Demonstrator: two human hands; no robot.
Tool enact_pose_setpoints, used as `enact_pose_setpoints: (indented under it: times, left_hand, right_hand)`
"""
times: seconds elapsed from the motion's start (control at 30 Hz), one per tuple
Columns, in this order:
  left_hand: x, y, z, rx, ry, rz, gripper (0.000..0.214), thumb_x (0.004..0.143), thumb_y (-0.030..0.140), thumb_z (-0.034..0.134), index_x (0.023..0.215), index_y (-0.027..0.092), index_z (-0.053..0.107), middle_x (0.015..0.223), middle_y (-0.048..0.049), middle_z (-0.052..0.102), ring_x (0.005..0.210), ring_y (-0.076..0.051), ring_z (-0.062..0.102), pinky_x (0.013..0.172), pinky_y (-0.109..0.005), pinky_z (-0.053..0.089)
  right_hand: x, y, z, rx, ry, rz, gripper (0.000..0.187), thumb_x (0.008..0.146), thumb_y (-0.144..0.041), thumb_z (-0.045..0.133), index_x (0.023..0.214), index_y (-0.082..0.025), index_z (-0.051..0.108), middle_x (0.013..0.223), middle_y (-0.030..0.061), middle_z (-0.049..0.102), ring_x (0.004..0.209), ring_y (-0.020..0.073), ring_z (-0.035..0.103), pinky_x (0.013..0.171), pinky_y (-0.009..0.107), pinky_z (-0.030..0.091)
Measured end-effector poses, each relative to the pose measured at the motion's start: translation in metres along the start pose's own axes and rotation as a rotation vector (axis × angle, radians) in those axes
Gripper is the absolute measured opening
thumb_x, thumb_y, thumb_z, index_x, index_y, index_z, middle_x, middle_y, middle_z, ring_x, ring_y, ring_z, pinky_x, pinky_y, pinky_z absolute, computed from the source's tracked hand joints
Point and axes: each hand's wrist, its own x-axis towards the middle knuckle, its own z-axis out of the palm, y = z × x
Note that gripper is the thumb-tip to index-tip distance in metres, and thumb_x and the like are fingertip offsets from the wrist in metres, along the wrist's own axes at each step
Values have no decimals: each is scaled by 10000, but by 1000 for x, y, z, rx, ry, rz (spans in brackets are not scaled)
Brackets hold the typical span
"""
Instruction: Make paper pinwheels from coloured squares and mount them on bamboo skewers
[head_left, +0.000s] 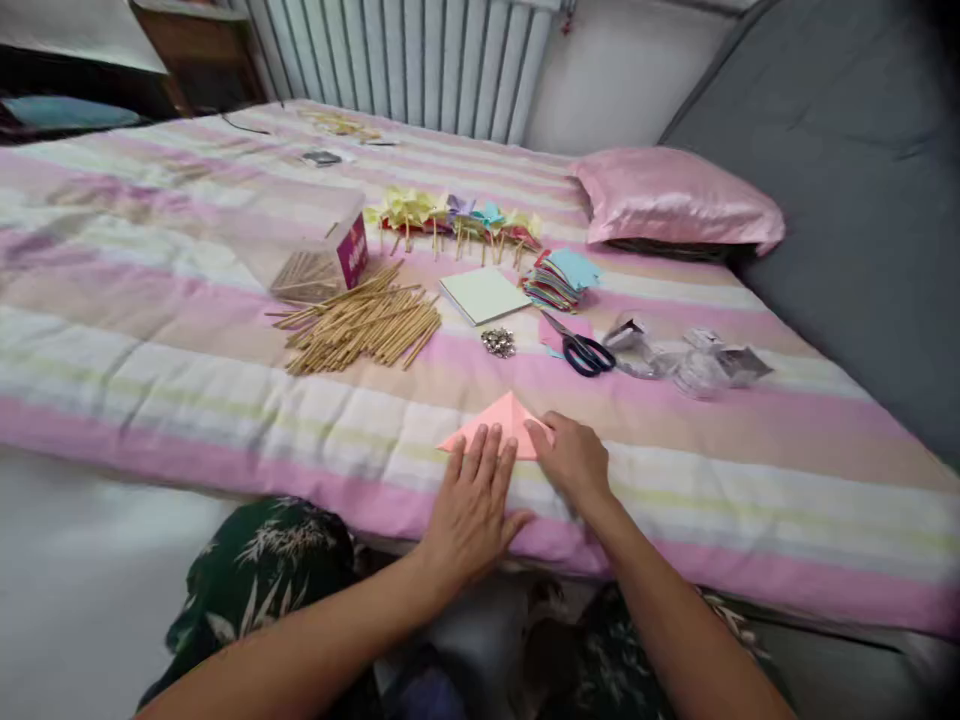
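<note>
A sheet of pink paper [499,412], folded into a triangle with a crease down its middle, lies near the front edge of the bed. My left hand [471,505] rests flat on its lower left part, fingers stretched out. At the paper's right corner, my right hand [577,458] has its thumb on top and its fingers curled round the edge. Beyond the paper sit a small pile of silver metal pieces [498,343] and dark-handled scissors [581,350].
Thin wooden sticks [360,325] spill beside a clear box [352,250]. A pale paper stack [484,293], coloured paper stack [559,280], paper pinwheels on sticks [454,212] and crumpled clear plastic packaging [701,365] lie farther back. A pink pillow [675,195] is at the right.
</note>
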Motion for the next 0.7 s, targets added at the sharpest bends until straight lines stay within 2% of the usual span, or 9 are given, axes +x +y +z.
enact_pose_setpoints:
  times: [0.2, 0.47, 0.7]
  left_hand:
    - [0, -5, -2, -50, -22, 18, 758, 839, 590, 390, 1401, 89, 304, 1469, -200, 265, 1366, -330, 185, 1091, -480, 153]
    - [-1, -21, -7, -116, -76, 111, 775, 841, 617, 342, 1434, 133, 223, 1491, -190, 215, 1382, -300, 140, 1099, -472, 138]
    - [-1, -27, -10, -164, -123, 124, 792, 827, 648, 320, 1436, 150, 228, 1494, -183, 211, 1384, -299, 132, 1102, -473, 134]
  right_hand:
    - [0, 1, -3, -4, -10, -6, 336, 882, -439, 383, 839, -230, 642, 800, 69, 709, 751, 224, 628, 553, 277, 266]
    - [0, 0, -3, -19, -9, -4, 339, 885, -427, 371, 788, -224, 625, 808, 67, 709, 748, 231, 626, 542, 282, 251]
    - [1, 2, -1, -21, -2, -2, 343, 884, -423, 370, 804, -218, 633, 798, 73, 707, 741, 228, 628, 539, 282, 247]
